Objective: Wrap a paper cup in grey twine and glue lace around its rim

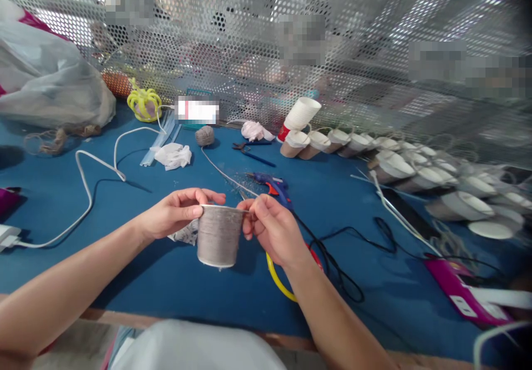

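A paper cup (219, 238) wound with grey yarn is held above the blue table, its white rim up. My left hand (177, 215) grips that rim on the left side, thumb outside. At the right side of the rim, my right hand (277, 230) pinches the yarn strand (224, 175) between thumb and fingers. This strand runs back to a grey yarn ball (205, 136). Just behind my right hand lies a blue glue gun (272, 186). A crumpled patterned scrap (185, 232) sits partly hidden behind the cup.
Many yarn-wrapped cups (394, 168) line the right side. Pliers (257, 154), crumpled tissue (172, 155) and a yellow crown-shaped piece (144, 104) lie farther back. A white cable (85, 184) crosses the left; a black cord (344, 231) and yellow-handled scissors (276, 278) are at right. Perforated metal panel (233, 43) behind.
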Demonstrator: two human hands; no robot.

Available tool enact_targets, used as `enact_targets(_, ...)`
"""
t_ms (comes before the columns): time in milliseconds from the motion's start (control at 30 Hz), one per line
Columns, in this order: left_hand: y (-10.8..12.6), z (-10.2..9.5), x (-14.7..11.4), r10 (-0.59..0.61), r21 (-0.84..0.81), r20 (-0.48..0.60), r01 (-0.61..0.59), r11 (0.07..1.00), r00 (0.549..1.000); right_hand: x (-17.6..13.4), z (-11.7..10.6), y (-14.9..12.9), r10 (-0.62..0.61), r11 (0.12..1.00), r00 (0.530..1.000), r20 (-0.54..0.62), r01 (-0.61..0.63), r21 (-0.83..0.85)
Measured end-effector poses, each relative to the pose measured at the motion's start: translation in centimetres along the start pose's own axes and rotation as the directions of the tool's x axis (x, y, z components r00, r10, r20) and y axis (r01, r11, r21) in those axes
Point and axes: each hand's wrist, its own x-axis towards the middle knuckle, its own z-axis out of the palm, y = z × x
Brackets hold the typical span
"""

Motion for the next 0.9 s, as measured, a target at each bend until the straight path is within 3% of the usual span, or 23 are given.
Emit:
enact_targets(233,-0.3,-0.5,0.3,-0.003,0.046,0.02,0.002,0.999,1.0,0.3,-0.6,0.0,-0.052,0.997,0.998,0.016,0.053,-0.048)
enact_targets(367,-0.9,-0.8,0.7,0.04,0.21,0.004,-0.04,0.977,0.999,0.4,-1.0,0.4,-0.059,0.981,0.998,0.025,0.063,-0.181)
enact_targets(600,-1.6,-1.1,0.8,0.223,0.663,0.056,-0.204,0.72,0.973,0.7,-0.9,0.8,-0.051,0.953,0.998,0.027,0.057,-0.297)
enact_targets(767,-1.0,-0.7,0.6,0.314,0.762,0.203,-0.351,0.544,0.927,0.7,-0.8,0.8,-0.063,0.942,0.998,0.029,0.069,-0.328)
enact_targets(900,-0.5,0.1,0.6,0.3,0.781,0.156,-0.303,0.546,0.941,0.5,-0.5,0.8,-0.075,0.927,0.996,0.038,0.084,-0.365)
